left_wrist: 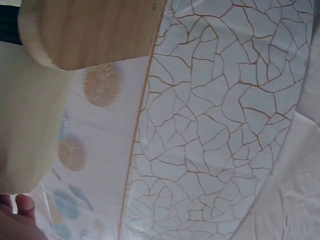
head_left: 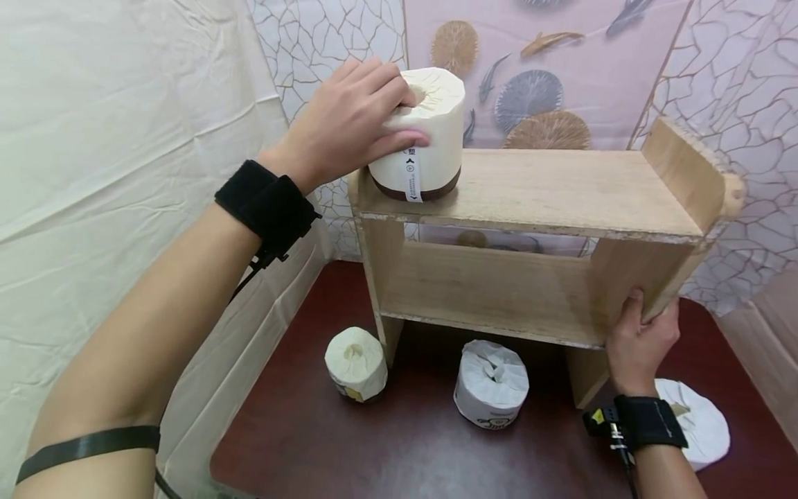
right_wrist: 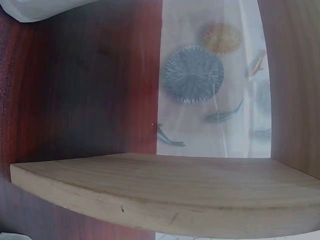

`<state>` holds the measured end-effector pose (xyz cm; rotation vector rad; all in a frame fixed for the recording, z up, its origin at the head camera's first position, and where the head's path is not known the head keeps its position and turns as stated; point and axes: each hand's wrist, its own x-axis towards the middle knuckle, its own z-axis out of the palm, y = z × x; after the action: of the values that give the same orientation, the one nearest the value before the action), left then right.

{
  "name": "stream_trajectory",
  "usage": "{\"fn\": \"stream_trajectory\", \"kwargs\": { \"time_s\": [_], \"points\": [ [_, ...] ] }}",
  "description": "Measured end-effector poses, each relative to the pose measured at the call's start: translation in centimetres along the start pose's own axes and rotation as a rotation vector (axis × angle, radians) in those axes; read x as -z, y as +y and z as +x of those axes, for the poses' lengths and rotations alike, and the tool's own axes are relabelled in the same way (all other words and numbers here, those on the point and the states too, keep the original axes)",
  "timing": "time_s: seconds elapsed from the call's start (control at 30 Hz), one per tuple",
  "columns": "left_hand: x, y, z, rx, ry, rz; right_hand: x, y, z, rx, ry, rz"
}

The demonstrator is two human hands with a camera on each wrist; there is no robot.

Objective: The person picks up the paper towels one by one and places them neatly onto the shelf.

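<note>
In the head view my left hand (head_left: 352, 125) pinches a cream-wrapped toilet paper roll (head_left: 439, 132) with a brown base, fingers at its core hole and thumb along its side. The roll is upright at the left end of the top board of a wooden shelf (head_left: 561, 194). Low on the right, my right hand (head_left: 642, 346) grips the shelf's right side panel (head_left: 670, 270). In the left wrist view the roll (left_wrist: 30, 115) fills the left edge, below a rounded wooden end panel (left_wrist: 95, 35). The right wrist view shows a panel edge (right_wrist: 165, 210) but no fingers.
On the dark red table (head_left: 299, 443) a small cream roll (head_left: 357, 364) stands by the shelf's left leg, and a white roll (head_left: 492, 388) is in front of the shelf. Another white roll (head_left: 707, 426) sits partly behind my right wrist. A patterned sheet (head_left: 349, 34) hangs behind.
</note>
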<state>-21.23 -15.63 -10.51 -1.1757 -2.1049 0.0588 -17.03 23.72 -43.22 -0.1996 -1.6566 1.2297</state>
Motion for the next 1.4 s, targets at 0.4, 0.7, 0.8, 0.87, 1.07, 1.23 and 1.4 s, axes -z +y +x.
{"fn": "stream_trajectory", "kwargs": {
  "time_s": [0.4,0.7,0.8,0.87,1.07,1.23,1.4],
  "points": [
    [-1.6,-1.6,-1.3,-0.098,0.072,-0.092,0.5,0.5,-0.1,-0.034,-0.002,-0.024],
    [-2.6,-1.8,-1.4,-0.113,0.078,-0.104,0.6,0.8,0.0,-0.003,0.016,-0.022],
    [-2.5,-1.8,-1.4,-0.095,0.075,-0.112,0.4,0.6,0.1,0.002,0.04,-0.009],
    [-2.4,-1.8,-1.5,-0.078,0.074,-0.115,0.2,0.4,0.1,0.0,0.047,-0.003],
    [-2.3,-1.3,-1.5,-0.008,0.049,-0.088,0.0,-0.4,0.1,-0.01,0.056,0.007],
    [-2.2,-0.5,-1.5,0.087,-0.002,-0.001,-0.1,-0.3,0.1,-0.013,0.053,0.0],
    [-2.3,0.9,-1.1,0.188,-0.016,0.098,-0.2,0.3,0.0,-0.017,0.038,-0.02]
  ]
}}
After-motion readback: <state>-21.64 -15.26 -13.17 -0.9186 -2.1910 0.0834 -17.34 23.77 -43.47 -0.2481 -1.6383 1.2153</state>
